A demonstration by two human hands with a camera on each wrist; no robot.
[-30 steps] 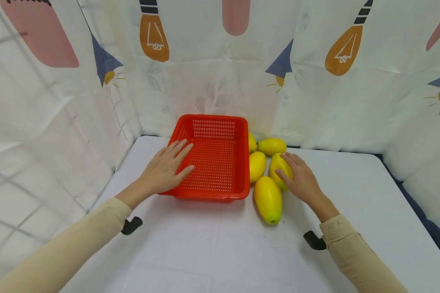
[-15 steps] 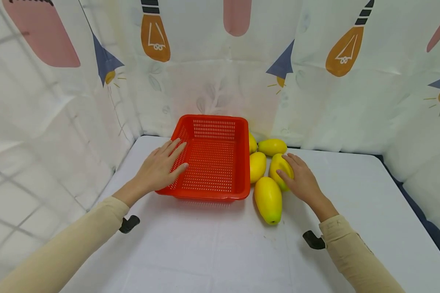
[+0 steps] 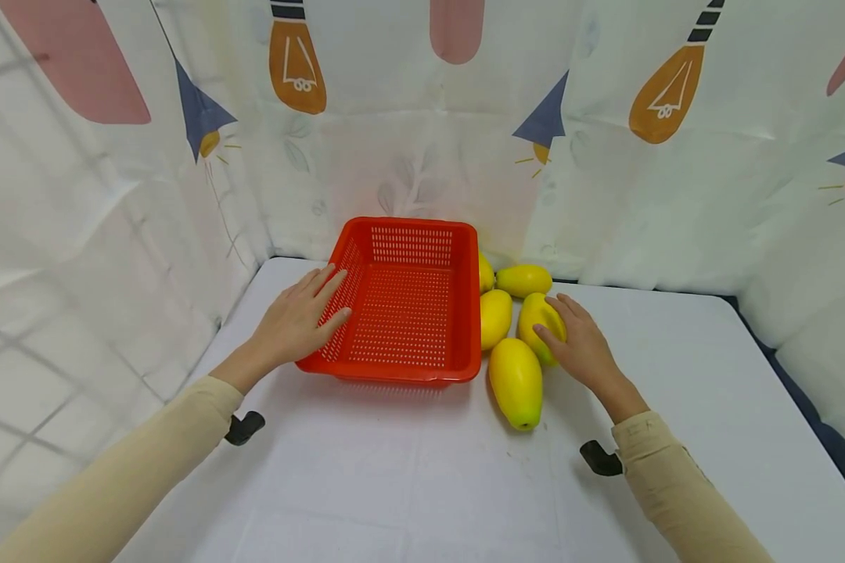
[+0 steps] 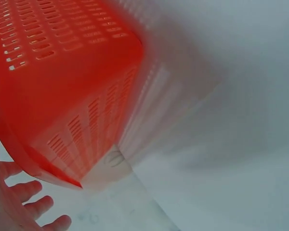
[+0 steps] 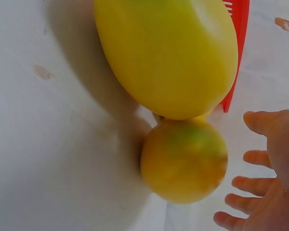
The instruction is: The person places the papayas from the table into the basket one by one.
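A red perforated plastic basket (image 3: 473, 313) stands on the table, its inside bare. My left hand (image 3: 292, 320) is at the basket's left rim, fingers straight and spread; in the left wrist view those fingers (image 4: 38, 207) show beside the rim. Whether they touch it I cannot tell. Over a yellow oblong fruit (image 3: 533, 319), papaya- or mango-like, hovers my right hand (image 3: 583, 344). The right wrist view shows the right hand's fingers (image 5: 253, 185) apart and loosely bent, with a gap to the fruit. A larger yellow fruit (image 3: 515, 383) with a greenish tip lies in front.
More yellow fruits lie against the basket's right side: one (image 3: 495, 319) beside it, another (image 3: 524, 280) at the back, and a third (image 3: 485, 272) partly hidden by the rim. A white cloth covers the table (image 3: 408, 469). A patterned curtain (image 3: 436, 156) hangs close behind.
My left hand has drawn leftward from over the basket's inside to its left rim. The right hand has hardly moved; basket and fruits stay in place.
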